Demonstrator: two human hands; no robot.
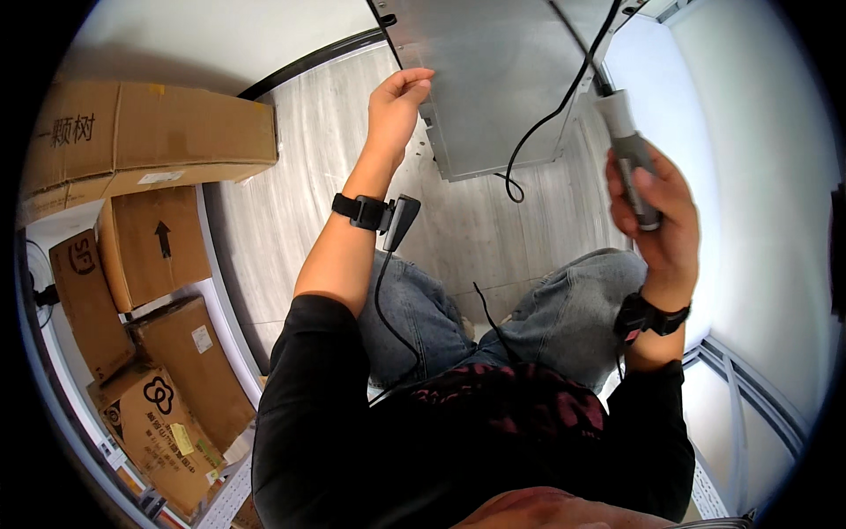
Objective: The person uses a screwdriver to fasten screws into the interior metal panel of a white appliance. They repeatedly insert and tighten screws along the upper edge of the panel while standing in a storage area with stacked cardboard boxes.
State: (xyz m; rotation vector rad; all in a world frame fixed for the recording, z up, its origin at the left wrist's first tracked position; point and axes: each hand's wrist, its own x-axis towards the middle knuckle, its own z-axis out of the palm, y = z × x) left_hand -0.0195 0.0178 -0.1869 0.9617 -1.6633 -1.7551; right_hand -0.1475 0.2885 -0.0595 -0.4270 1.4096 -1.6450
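My left hand [397, 101] reaches forward and grips the left edge of a flat grey metal panel [493, 70] that stands ahead of me over the floor. My right hand [659, 210] is raised at the right and holds a grey cylindrical tool [630, 154] with a pale tip, pointing up toward the panel. A black cable [551, 115] hangs down across the panel's face and curls near its lower edge. Both wrists wear black straps; a small black device [401, 220] with a cord hangs from the left one.
Several brown cardboard boxes [150, 141] are stacked along the left, beside a dark floor rail. Pale wood-look flooring [291, 176] lies in front of my knees in blue jeans. A white wall [758, 176] rises at the right, with a metal-framed rail at lower right.
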